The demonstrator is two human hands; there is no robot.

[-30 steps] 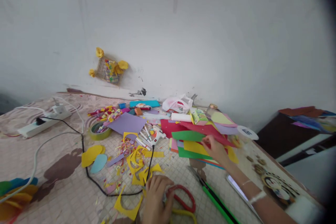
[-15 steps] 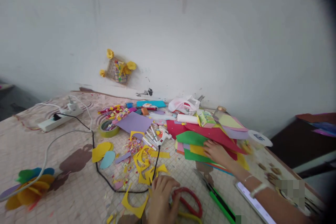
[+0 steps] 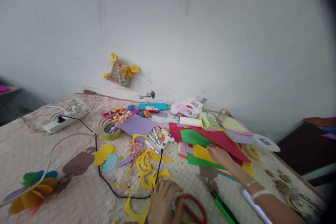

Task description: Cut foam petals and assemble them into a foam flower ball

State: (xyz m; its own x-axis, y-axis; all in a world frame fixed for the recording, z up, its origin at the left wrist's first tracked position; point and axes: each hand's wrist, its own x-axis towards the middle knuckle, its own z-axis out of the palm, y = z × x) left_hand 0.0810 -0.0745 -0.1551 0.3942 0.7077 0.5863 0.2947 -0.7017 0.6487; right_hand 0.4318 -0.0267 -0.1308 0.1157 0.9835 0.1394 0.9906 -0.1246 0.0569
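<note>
Gripping is unclear on the left hand (image 3: pixel 166 203) (its curled fingers hide any hold), with red-handled scissors (image 3: pixel 191 208) at its 3 o'clock, while I read the right hand (image 3: pixel 219 156) as open, flat on the coloured paper stack (image 3: pixel 199 154) at the frame's 4 o'clock, where uneven pressure could slide sheets loose.

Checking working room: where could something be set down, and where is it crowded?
Bare table cover lies between the white cable and black cord, left of the yellow paper scraps. Crowded: the coloured sheet pile under the right hand.
</note>
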